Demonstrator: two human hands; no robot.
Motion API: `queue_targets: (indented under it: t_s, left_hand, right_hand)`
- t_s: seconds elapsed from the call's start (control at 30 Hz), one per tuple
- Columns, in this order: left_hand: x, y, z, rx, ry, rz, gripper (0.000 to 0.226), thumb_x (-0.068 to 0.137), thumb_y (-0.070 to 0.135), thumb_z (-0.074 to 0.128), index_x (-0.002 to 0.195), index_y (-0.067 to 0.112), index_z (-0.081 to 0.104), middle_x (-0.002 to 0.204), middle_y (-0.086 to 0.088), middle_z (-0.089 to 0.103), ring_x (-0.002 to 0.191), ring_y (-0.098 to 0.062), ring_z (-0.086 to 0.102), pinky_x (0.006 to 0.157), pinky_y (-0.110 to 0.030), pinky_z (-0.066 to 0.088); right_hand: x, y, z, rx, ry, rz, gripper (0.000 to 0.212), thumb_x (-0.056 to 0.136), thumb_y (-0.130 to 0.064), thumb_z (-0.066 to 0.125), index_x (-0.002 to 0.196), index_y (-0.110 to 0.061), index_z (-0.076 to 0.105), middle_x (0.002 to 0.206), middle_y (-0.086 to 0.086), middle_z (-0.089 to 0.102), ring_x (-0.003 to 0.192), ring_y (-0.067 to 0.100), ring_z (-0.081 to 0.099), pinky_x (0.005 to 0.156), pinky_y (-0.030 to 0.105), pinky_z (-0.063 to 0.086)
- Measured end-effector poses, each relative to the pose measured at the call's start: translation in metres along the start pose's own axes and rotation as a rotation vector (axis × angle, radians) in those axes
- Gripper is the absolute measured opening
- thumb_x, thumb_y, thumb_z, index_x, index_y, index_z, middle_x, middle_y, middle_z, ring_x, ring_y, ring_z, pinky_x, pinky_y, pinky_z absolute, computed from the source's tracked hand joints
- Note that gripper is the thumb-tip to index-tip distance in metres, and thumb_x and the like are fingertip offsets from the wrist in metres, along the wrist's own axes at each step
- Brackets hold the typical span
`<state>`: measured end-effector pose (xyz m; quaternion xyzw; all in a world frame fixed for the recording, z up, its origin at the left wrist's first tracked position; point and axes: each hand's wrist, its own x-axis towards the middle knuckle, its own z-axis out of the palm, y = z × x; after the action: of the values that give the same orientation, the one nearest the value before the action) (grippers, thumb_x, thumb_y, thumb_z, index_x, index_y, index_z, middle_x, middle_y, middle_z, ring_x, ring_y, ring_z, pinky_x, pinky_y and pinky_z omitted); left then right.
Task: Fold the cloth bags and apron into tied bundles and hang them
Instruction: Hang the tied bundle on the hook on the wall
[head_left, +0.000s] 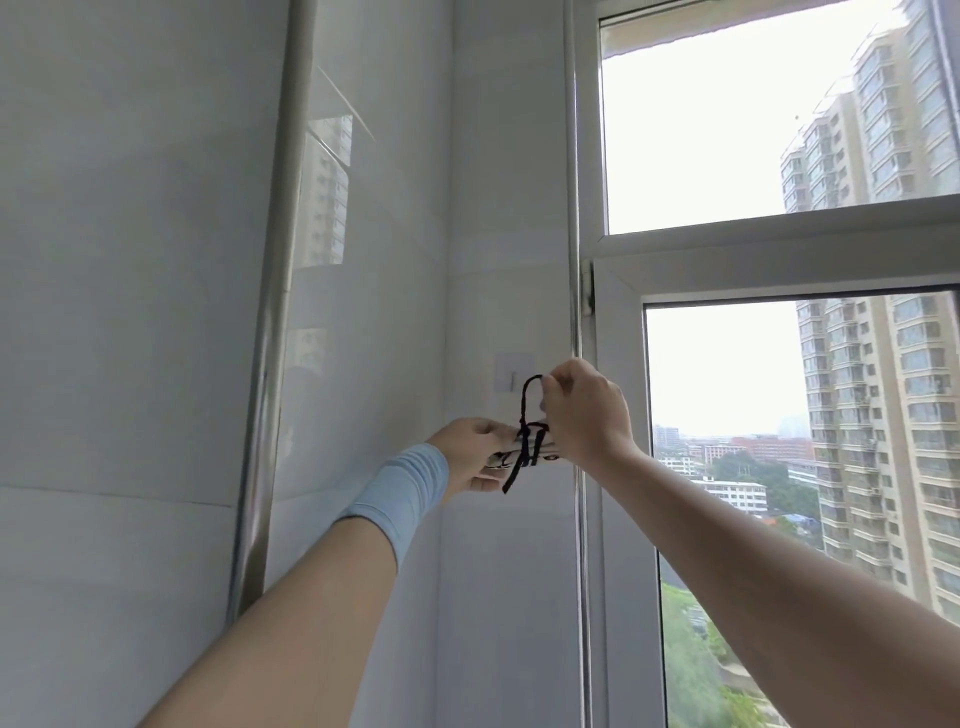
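Observation:
A small folded cloth bundle (511, 457), white with dark markings and tied with a black string, is held up near the wall corner. My left hand (470, 454) grips the bundle from the left; a light blue wristband sits on that wrist. My right hand (584, 410) pinches the black string loop (527, 397) that rises from the knot. The loop sits just right of a clear adhesive wall hook (513, 375), close to its metal peg. A loose string end hangs below the bundle.
White glossy wall tiles (130, 312) fill the left. A vertical metal pipe (270, 338) runs down the wall. A white-framed window (613, 364) stands on the right, with tall buildings outside.

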<state>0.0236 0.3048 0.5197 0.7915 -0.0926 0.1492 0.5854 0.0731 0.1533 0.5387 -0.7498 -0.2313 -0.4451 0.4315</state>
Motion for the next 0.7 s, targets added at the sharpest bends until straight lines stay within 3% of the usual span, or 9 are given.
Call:
queue_targets:
  t_s: [0.1, 0.27, 0.37, 0.47, 0.57, 0.63, 0.7]
  left_hand:
    - [-0.002, 0.003, -0.004, 0.165, 0.197, 0.076, 0.028, 0.09, 0.026, 0.065, 0.116, 0.014, 0.059, 0.108, -0.004, 0.059, 0.101, -0.023, 0.062, 0.079, -0.031, 0.058]
    - [-0.016, 0.005, 0.004, 0.293, 0.239, 0.166, 0.021, 0.085, 0.026, 0.071, 0.103, 0.02, 0.063, 0.103, -0.002, 0.066, 0.098, -0.021, 0.065, 0.087, -0.037, 0.056]
    - [-0.033, -0.002, 0.022, 0.303, 0.24, 0.176, 0.022, 0.082, 0.027, 0.075, 0.1, 0.022, 0.064, 0.097, 0.002, 0.067, 0.088, -0.014, 0.065, 0.078, -0.023, 0.054]
    - [-0.051, -0.015, 0.047, 0.207, 0.244, 0.14, 0.026, 0.079, 0.025, 0.076, 0.101, 0.017, 0.065, 0.095, 0.001, 0.069, 0.081, -0.011, 0.065, 0.066, -0.014, 0.048]
    - [-0.073, -0.034, 0.076, 0.063, 0.211, 0.052, 0.024, 0.08, 0.018, 0.076, 0.099, 0.01, 0.063, 0.093, -0.006, 0.07, 0.076, -0.013, 0.066, 0.066, -0.019, 0.052]
    - [-0.087, -0.052, 0.097, 0.032, 0.193, -0.019, 0.021, 0.08, 0.016, 0.076, 0.093, 0.01, 0.061, 0.088, -0.008, 0.069, 0.075, -0.016, 0.066, 0.069, -0.025, 0.057]
    - [-0.104, -0.073, 0.12, -0.004, 0.163, -0.077, 0.02, 0.081, 0.015, 0.076, 0.089, 0.011, 0.058, 0.079, -0.006, 0.067, 0.069, -0.015, 0.065, 0.065, -0.023, 0.058]
  right_hand:
    - [-0.003, -0.009, -0.017, 0.018, -0.047, 0.036, 0.015, 0.089, -0.026, 0.048, 0.088, -0.019, 0.06, 0.08, -0.004, 0.065, 0.075, 0.015, 0.059, 0.064, 0.03, 0.046]
    - [-0.019, 0.0, -0.042, -0.009, -0.281, 0.152, 0.021, 0.077, -0.027, 0.041, 0.062, -0.014, 0.05, 0.059, 0.004, 0.057, 0.052, 0.021, 0.044, 0.056, 0.03, 0.032]
    - [-0.042, 0.01, -0.056, -0.003, -0.239, 0.15, 0.023, 0.077, -0.029, 0.041, 0.057, -0.017, 0.045, 0.054, -0.004, 0.047, 0.051, 0.018, 0.039, 0.055, 0.028, 0.027]
    - [-0.077, 0.021, -0.065, -0.037, -0.063, 0.034, 0.028, 0.084, -0.023, 0.048, 0.057, -0.016, 0.048, 0.057, -0.004, 0.052, 0.052, 0.014, 0.045, 0.048, 0.029, 0.032]
    - [-0.123, 0.039, -0.067, 0.016, -0.149, 0.031, 0.016, 0.084, -0.026, 0.056, 0.072, -0.021, 0.065, 0.062, -0.006, 0.063, 0.058, 0.014, 0.059, 0.055, 0.032, 0.048]
    - [-0.158, 0.055, -0.072, 0.083, -0.164, 0.086, 0.011, 0.085, -0.033, 0.058, 0.085, -0.027, 0.067, 0.067, -0.01, 0.066, 0.062, 0.009, 0.063, 0.058, 0.03, 0.05]
    - [-0.191, 0.069, -0.079, 0.114, -0.176, 0.127, 0.009, 0.085, -0.034, 0.064, 0.089, -0.029, 0.07, 0.071, -0.013, 0.068, 0.065, 0.004, 0.064, 0.059, 0.025, 0.051]
